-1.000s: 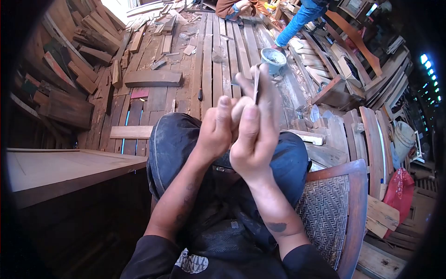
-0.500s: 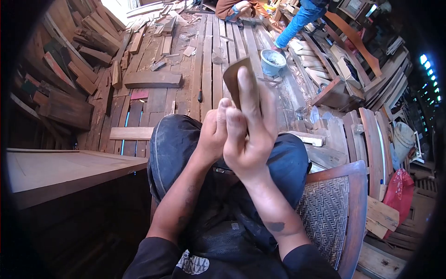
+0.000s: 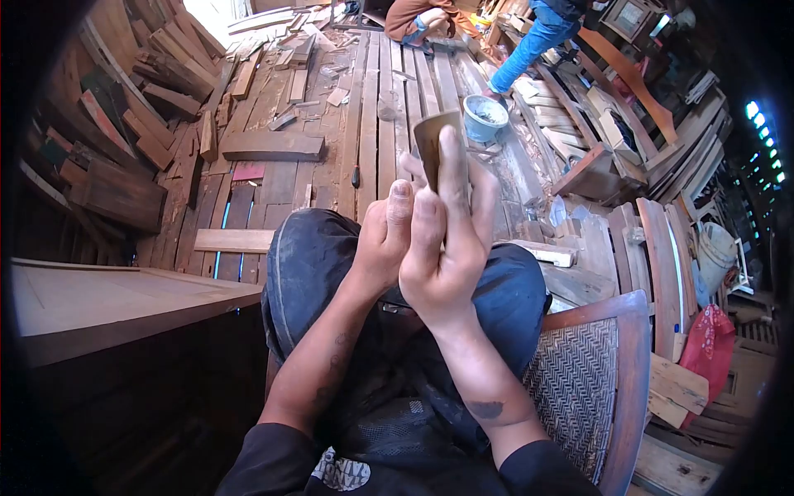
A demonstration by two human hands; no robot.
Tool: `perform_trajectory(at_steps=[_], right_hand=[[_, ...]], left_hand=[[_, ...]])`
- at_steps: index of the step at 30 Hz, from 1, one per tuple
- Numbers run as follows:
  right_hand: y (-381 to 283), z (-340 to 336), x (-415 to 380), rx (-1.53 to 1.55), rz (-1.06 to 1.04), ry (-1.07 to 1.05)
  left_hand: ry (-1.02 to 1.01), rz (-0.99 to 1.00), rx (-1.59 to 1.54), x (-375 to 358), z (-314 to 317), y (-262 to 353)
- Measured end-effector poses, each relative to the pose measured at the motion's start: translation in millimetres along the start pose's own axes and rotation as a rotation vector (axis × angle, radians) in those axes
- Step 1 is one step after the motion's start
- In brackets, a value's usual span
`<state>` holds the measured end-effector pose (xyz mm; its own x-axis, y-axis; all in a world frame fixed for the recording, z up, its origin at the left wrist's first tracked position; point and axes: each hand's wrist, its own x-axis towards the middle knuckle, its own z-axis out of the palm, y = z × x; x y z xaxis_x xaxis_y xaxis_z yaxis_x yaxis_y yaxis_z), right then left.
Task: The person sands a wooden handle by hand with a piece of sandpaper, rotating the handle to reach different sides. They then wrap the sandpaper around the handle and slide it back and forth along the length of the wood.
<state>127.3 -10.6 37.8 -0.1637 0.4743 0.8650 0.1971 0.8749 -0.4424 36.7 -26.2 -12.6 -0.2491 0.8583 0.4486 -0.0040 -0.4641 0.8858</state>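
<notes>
In front of my lap, my two hands are close together. My right hand grips a thin brownish flat piece, with one finger stretched along its face. My left hand is right beside it, its thumb up and other fingertips showing behind the lower edge of the piece. Whatever my left fingers hold behind the piece is hidden. Both hands are over my dark trousers.
A woven chair seat is at my right, a pale panel at my left. Ahead are a plank floor, a wood block, a screwdriver and a bucket. Two people are farther off, one crouching, one in blue jeans.
The flat piece and my right fingers have shifted slightly right. Fingertips of my left hand now show behind the piece.
</notes>
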Motion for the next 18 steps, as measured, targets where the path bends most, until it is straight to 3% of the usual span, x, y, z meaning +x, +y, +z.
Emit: perform_trajectory(at_steps=[4,6,12,16,17,18], right_hand=[[1.6,3.1,6.6,-0.045,-0.026,-0.021],[-7.7,1.3,-7.3,0.020,0.033,-0.055],[-2.1,7.7,5.4,-0.028,0.007,0.026],[-10.4,6.6,-8.3,0.073,0.097,-0.051],[-8.7,7.8,-13.2,-0.001,-0.006,-0.032],[-9.4,8.4,-14.4,0.014,0.019,-0.018]], left_hand=[[-0.020,-0.007,-0.010,2.4,-4.8,-3.0],[0.122,0.022,-0.046,0.7,4.8,6.0],[0.035,0.029,0.005,2.3,-3.6,-4.6],[0.040,0.045,0.031,2.3,-8.6,-9.0],[0.042,0.042,0.030,1.6,-8.6,-8.8],[0.040,0.040,0.030,1.5,-7.5,-8.8]])
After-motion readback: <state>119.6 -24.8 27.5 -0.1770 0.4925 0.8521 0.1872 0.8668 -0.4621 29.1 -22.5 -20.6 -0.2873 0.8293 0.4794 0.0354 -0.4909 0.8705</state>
